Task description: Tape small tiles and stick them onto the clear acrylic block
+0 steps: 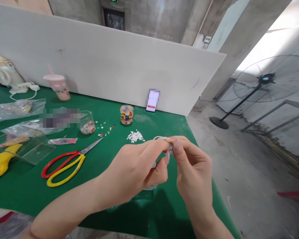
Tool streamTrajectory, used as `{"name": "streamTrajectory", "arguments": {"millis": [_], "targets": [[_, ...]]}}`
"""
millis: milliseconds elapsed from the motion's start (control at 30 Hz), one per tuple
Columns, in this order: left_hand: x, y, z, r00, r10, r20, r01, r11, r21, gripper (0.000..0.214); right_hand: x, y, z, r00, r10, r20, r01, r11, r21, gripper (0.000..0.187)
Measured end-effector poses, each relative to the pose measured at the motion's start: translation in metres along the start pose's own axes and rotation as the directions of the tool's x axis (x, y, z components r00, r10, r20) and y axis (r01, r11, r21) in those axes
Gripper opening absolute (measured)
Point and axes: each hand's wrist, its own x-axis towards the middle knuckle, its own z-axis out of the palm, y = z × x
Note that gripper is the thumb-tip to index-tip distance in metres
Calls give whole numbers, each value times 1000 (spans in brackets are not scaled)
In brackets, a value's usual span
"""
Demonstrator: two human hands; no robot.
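Note:
My left hand [137,166] and my right hand [191,169] meet above the green table [109,186], near its right edge. Both pinch a small clear plastic piece [167,151] between thumb and fingers. A clear round rim [159,138] shows just behind the fingertips. Under my hands stands a small clear container [150,187], mostly hidden. A little heap of white bits [135,136] lies just beyond my left hand.
Red and yellow scissors [64,164] lie to the left. Further off are a jar of coloured bits [127,114], a tipped jar [87,123], loose beads [105,128], a phone [152,100], a pink cup [57,87], plastic bags [15,108], a clear box [32,147]. A floor fan [269,79] stands right.

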Motion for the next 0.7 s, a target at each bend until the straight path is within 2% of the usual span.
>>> {"name": "streamTrajectory", "arguments": {"millis": [133, 267, 533, 700], "targets": [[0, 0, -1, 1000, -7, -23, 8, 1000, 11, 14, 2, 1, -1, 999, 38, 25, -39, 998, 44, 16], [-1, 1, -2, 999, -51, -7, 51, 998, 22, 14, 5, 3, -2, 989, 133, 70, -143, 977, 160, 18], [0, -1, -3, 999, -35, -18, 35, 999, 31, 13, 13, 1, 2, 933, 305, 190, -354, 876, 328, 24], [0, -2, -9, 996, -88, -17, 88, 996, 0, 15, 17, 5, 1, 932, 324, 163, -362, 848, 386, 26]]}}
